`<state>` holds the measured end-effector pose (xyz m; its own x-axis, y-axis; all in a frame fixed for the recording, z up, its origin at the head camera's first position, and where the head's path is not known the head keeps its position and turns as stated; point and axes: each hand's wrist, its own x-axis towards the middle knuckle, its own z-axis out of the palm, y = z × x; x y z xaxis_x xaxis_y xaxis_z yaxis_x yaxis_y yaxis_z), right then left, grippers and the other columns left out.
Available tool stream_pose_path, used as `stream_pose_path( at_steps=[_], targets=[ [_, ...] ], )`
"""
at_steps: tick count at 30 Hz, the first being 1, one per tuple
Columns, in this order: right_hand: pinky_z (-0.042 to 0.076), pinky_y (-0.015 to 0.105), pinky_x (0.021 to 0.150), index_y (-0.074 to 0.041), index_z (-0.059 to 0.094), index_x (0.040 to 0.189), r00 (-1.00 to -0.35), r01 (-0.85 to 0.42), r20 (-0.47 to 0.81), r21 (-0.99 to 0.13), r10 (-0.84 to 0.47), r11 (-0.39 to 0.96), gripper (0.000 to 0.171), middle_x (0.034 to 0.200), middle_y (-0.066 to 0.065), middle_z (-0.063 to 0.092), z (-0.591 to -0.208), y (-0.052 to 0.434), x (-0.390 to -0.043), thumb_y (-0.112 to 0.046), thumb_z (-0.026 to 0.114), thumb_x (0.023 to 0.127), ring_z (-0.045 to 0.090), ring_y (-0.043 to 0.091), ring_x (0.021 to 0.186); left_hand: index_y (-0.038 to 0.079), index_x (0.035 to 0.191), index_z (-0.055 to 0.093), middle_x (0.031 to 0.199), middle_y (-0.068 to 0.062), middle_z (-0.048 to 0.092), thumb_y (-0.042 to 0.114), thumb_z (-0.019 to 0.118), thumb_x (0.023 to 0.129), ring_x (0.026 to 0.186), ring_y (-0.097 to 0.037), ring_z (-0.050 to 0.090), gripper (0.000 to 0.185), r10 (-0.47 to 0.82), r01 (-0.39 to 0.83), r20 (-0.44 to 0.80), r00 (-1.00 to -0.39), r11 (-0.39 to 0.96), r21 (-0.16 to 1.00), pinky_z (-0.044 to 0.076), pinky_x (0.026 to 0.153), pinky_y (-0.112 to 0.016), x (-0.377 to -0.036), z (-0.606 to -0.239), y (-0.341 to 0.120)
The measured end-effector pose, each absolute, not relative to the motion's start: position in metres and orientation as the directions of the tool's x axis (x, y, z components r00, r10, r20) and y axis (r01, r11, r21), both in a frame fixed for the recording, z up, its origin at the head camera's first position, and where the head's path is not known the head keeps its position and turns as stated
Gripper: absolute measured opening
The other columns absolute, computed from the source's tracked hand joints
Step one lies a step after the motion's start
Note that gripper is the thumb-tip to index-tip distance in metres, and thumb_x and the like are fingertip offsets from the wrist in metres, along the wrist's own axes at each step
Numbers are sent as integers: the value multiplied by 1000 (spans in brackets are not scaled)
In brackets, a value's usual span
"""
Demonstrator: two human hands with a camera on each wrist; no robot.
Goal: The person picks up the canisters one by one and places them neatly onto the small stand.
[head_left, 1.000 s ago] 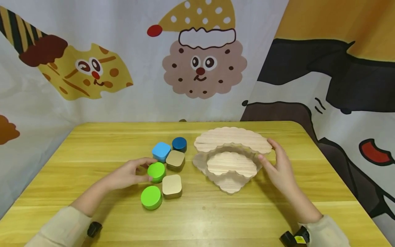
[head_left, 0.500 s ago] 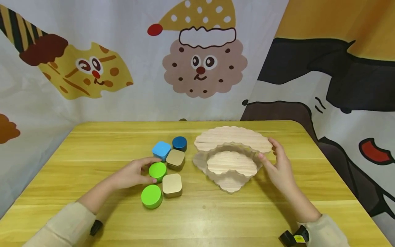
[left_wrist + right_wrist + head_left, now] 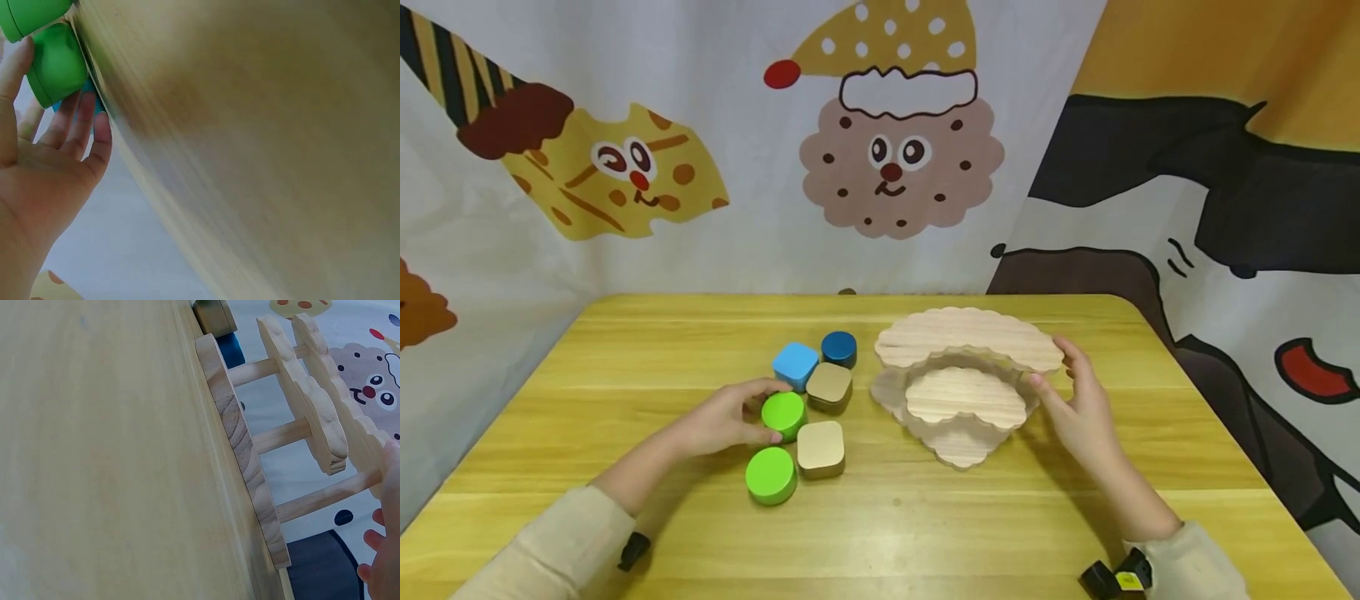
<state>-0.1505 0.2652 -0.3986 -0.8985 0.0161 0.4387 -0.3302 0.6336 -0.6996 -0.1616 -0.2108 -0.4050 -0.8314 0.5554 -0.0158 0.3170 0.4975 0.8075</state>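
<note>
In the head view, my left hand [image 3: 722, 423] grips a green round block [image 3: 784, 413], thumb on the near side and fingers on the far side. The left wrist view also shows the fingers curled about that green round block [image 3: 57, 65]. Just in front lies a second green round block [image 3: 771, 476]. My right hand [image 3: 1081, 408] pinches the right end of the top tier of a pale wooden stand [image 3: 966, 335]. Dowels join the stand's scalloped tiers to its base [image 3: 240, 447], which rests on the table.
Right of the green blocks are a cream rounded-square block [image 3: 821, 445] and a darker gold one [image 3: 830, 385]. A light blue rounded-square block [image 3: 795, 364] and a dark blue round one [image 3: 839, 348] lie behind. A printed curtain [image 3: 752, 267] hangs past the table's far edge.
My left hand and the green round block under it have shifted slightly right, nearer the gold and cream blocks. The right hand and wooden stand look the same.
</note>
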Motion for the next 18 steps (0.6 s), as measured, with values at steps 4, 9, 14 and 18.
stream_pose_path(
  at_steps=[4, 9, 14, 18],
  targets=[
    [31, 60, 97, 1, 34, 144, -895, -333, 445, -701, 22, 630, 62, 138, 27, 41, -398, 264, -150, -15, 65, 93, 40, 42, 119, 8, 132, 53, 111, -3, 59, 24, 81, 78, 101, -24, 53, 63, 519, 301, -5, -855, 504, 810, 47, 83, -43, -161, -403, -212],
    [31, 58, 97, 2, 34, 143, -892, -338, 452, -706, 28, 623, 61, 136, 27, 43, -399, 264, -150, -13, 65, 92, 41, 40, 118, 7, 133, 53, 108, -3, 60, 24, 81, 79, 101, -23, 52, 63, 473, 291, 15, -881, 516, 806, 47, 84, -43, -158, -396, -211],
    [31, 57, 97, 3, 34, 142, -892, -336, 450, -714, 36, 615, 61, 135, 26, 43, -400, 264, -150, -13, 65, 92, 42, 38, 117, 6, 134, 52, 109, -2, 59, 27, 80, 79, 101, -22, 50, 65, 438, 288, 33, -899, 530, 797, 45, 84, -44, -157, -390, -212],
    [31, 56, 97, 4, 34, 142, -890, -339, 454, -717, 40, 609, 61, 133, 25, 45, -400, 264, -151, -13, 66, 92, 43, 37, 117, 5, 134, 51, 111, -2, 60, 27, 79, 80, 101, -22, 50, 64, 422, 300, 64, -905, 523, 798, 44, 85, -46, -157, -384, -211]
  ],
)
